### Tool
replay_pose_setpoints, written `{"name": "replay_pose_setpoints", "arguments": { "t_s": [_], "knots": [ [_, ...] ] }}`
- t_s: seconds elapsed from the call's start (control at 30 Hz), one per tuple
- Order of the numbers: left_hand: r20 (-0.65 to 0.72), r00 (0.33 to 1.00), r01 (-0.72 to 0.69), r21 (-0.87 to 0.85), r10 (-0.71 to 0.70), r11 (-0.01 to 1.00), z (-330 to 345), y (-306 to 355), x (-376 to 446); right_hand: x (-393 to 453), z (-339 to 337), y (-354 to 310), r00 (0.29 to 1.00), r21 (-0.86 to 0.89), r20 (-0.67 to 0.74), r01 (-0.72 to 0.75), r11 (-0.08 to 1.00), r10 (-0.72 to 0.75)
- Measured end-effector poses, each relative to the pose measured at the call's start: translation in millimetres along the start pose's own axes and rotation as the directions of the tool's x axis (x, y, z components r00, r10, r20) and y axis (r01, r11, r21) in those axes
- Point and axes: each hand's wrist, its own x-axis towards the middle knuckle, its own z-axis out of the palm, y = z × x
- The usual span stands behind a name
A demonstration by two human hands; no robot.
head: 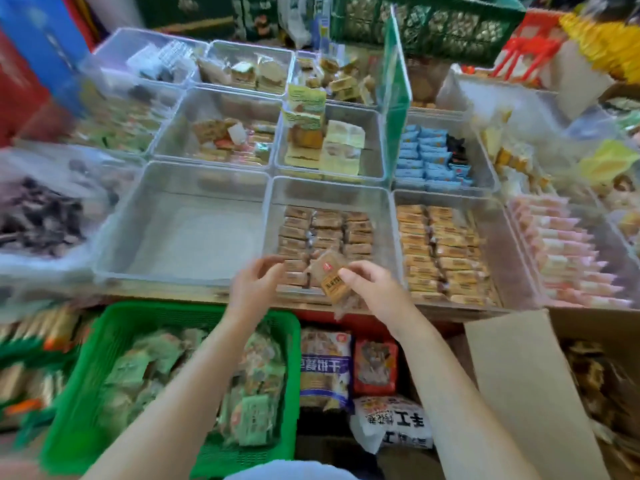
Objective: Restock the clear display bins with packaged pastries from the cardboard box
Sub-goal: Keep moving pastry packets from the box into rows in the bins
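My right hand (372, 289) pinches a brown packaged pastry (330, 277) with a red mark, held tilted over the near edge of a clear display bin (332, 192). That bin holds three rows of matching brown packets (327, 233). My left hand (254, 284) hovers beside the packet with fingers curled and apart, at the bin's front left corner, holding nothing. The cardboard box (595, 375) stands open at the lower right, its flap (519, 382) raised, with dark packets inside.
An empty clear bin (187, 233) sits left of the brown packets; a bin of orange packets (443, 251) sits right. More filled bins lie behind. A green basket (114, 375) of snack packs and several bags (325, 368) stand below the shelf edge.
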Motion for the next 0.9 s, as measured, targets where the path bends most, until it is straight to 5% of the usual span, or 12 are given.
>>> {"name": "replay_pose_setpoints", "arguments": {
  "t_s": [0.1,0.2,0.37,0.47,0.53,0.6,0.67,0.73,0.8,0.9],
  "knots": [
    [-0.151,0.986,-0.014,0.328,0.067,0.944,-88,-52,31,31,69,-26,0.999,0.059,0.032,-0.008,0.998,0.006],
    [-0.081,0.982,-0.068,0.683,0.169,0.727,-150,-90,53,56,125,-47,0.994,0.117,0.093,-0.067,0.991,0.057],
    [0.106,0.969,-0.225,0.742,0.221,0.631,-195,-112,73,82,183,-69,0.990,0.041,0.135,-0.048,0.998,0.042],
    [0.121,0.961,-0.254,0.735,0.248,0.629,-200,-110,76,89,198,-68,0.955,-0.286,0.019,0.288,0.914,-0.295],
    [0.127,0.959,-0.263,0.729,0.253,0.632,-198,-110,73,90,201,-64,0.818,-0.506,0.009,0.499,0.703,-0.575],
    [0.131,0.961,-0.261,0.727,0.245,0.635,-200,-112,74,95,204,-59,0.722,-0.631,0.038,0.553,0.543,-0.691],
    [0.138,0.963,-0.256,0.734,0.231,0.629,-199,-115,76,96,204,-57,0.720,-0.674,0.045,0.534,0.511,-0.693],
    [0.111,0.971,-0.224,0.746,0.214,0.627,-195,-112,77,93,203,-57,0.800,-0.610,-0.038,0.457,0.648,-0.599],
    [0.075,0.984,-0.165,0.741,0.164,0.651,-184,-101,79,88,198,-63,0.911,-0.362,-0.196,0.277,0.890,-0.363],
    [0.172,0.980,-0.188,0.637,0.099,0.747,-144,-78,80,84,173,-57,0.907,-0.125,-0.392,0.112,0.986,-0.153]
  ]
}}
